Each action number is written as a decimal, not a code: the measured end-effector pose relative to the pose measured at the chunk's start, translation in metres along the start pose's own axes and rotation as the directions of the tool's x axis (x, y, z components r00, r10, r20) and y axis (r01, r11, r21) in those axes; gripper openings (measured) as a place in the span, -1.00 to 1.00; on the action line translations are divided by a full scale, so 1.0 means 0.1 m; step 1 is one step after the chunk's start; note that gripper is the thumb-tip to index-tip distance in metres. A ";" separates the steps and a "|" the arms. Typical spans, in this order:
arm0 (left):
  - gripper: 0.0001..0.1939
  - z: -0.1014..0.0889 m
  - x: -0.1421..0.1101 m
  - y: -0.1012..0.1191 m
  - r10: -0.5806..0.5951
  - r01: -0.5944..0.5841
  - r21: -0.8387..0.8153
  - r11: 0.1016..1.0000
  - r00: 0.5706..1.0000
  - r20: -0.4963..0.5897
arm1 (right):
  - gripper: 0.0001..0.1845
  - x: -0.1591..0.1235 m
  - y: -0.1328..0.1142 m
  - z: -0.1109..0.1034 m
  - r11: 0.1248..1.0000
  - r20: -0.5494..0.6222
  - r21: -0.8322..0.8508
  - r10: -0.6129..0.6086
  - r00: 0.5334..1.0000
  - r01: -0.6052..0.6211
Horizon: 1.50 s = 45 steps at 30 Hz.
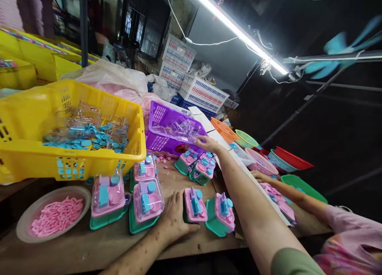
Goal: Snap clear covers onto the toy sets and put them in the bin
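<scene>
My left hand (176, 217) rests on the wooden table (98, 243), fingers wrapped round the side of a pink-and-green toy set without a cover (194, 205). Another uncovered toy set (221, 213) stands just to its right. My right hand (206, 143) reaches far forward to the rim of the purple basket (162, 119), which holds clear plastic covers (182, 127); its fingers are partly hidden. Three toy sets with clear covers (147, 199) stand left of my left hand. More uncovered sets (198, 165) sit below the purple basket.
A yellow crate (32, 119) of blue parts and clear covers stands at the left. A bowl of pink pieces (53, 215) is at front left. Another person's arm (286, 191) works at the right among orange, green, pink and red baskets (247, 139). White crates (203, 94) are stacked behind.
</scene>
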State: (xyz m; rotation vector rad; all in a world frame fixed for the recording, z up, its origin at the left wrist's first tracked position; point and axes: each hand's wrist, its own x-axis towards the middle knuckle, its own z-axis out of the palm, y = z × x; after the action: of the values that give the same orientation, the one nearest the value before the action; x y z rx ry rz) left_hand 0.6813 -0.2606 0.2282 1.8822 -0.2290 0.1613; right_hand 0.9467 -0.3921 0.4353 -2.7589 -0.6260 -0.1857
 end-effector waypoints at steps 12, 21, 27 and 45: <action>0.21 -0.03 -0.15 0.03 0.080 -0.079 0.058 0.995 0.997 -0.016 | -0.30 -1.18 -0.25 -0.32 0.955 0.035 0.295 -0.040 0.999 0.028; 0.30 -0.21 -0.55 -0.01 0.136 -0.145 0.087 0.986 0.986 0.100 | -0.24 -2.28 -0.48 0.24 0.799 0.151 0.593 -0.232 0.961 0.100; 0.30 -0.19 -0.53 -0.09 0.225 -0.230 0.059 0.971 0.971 0.080 | -0.35 -2.36 -0.38 0.36 0.755 0.067 0.582 -0.414 0.908 0.301; 0.30 -0.20 -0.54 -0.10 0.268 -0.277 0.105 0.955 0.959 0.090 | -0.37 -2.97 -0.27 0.21 0.646 0.184 0.763 -0.202 0.962 -0.010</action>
State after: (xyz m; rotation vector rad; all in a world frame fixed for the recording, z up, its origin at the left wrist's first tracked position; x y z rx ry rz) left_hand 0.6313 -0.2346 0.2130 1.9683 -0.5421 0.2980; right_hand 0.6703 -0.4809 0.3659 -1.9213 -0.7088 0.3548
